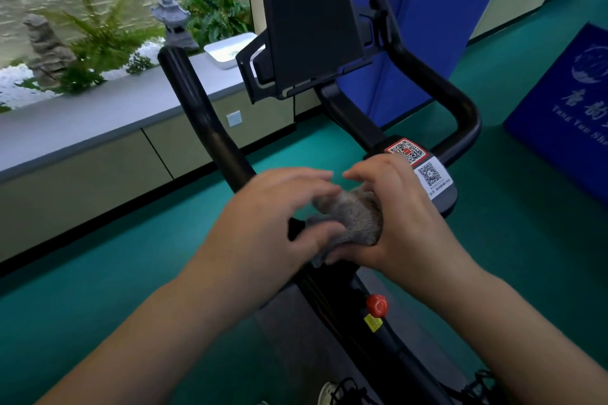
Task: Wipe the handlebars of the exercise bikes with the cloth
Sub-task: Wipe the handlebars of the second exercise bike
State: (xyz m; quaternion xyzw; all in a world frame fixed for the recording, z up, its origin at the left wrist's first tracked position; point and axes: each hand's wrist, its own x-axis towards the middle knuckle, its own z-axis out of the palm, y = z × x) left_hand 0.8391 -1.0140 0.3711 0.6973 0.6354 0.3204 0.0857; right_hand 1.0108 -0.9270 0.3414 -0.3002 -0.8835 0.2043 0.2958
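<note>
the cloth (353,219) is bunched between both hands, low over the bike's centre post. the right hand (399,223) curls round it, thumb underneath and fingers (365,174) arched over the top, so most of the wad sits in that palm. the left hand (279,217) is beside it with fingers spread and only loosely bent; its thumb and fingertips touch the cloth's near edge, and i cannot tell if they pinch it.

risk, as i judge it: the cloth is a tight ball, so only a small patch would meet the bar and much of the grip would be skipped. a loose corner hangs below the right thumb and could slip out during regripping.

beyond the fingers, the left handlebar (204,122) rises up and away, untouched, well apart from the cloth. the right handlebar (460,108) loops farther off, past the qr stickers (424,168) just beyond the right knuckles. the screen (312,33) stands between the bars.
</note>
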